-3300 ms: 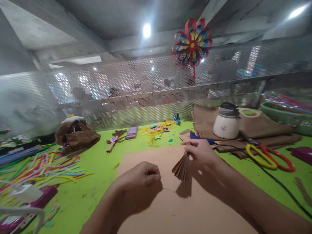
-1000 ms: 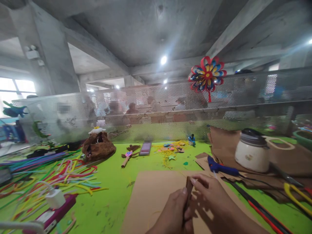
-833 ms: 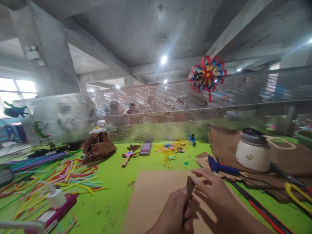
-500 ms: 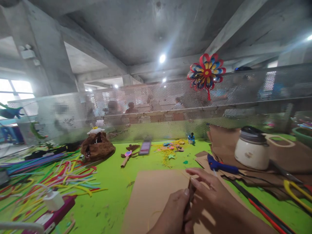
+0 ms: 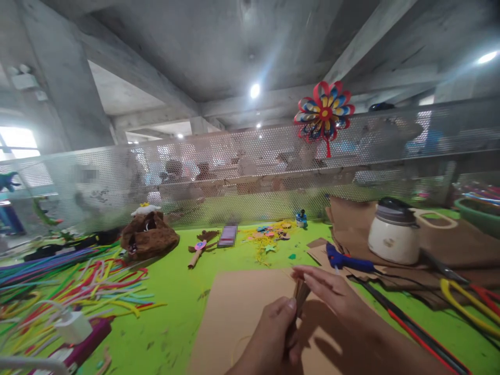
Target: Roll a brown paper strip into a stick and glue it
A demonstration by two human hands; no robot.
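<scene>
My left hand (image 5: 276,325) is closed around a slim brown paper roll (image 5: 301,296), thumb pressed on its near side. The roll stands tilted over a sheet of brown kraft paper (image 5: 230,302). My right hand (image 5: 338,299) is at its right, fingers stretched and bent lightly over the roll's upper end, which they touch. The right thumb is hidden. Farther back lies a brown paper figure (image 5: 200,249) with a pink and blue oval on its middle. To the right of my right hand rests a blue glue gun (image 5: 347,260).
Colourful pipe cleaners (image 5: 105,281) and a purple power strip (image 5: 88,341) lie at left. A brown fabric pouch (image 5: 150,237) sits behind them. At right are a white jug (image 5: 394,234), brown sheets (image 5: 461,247) and yellow-handled scissors (image 5: 461,302). A perforated screen (image 5: 234,166) runs along the back.
The view has turned slightly right. The roll's upper end shows more, and my right fingers have drawn closer together over it. My left hand keeps its hold.
</scene>
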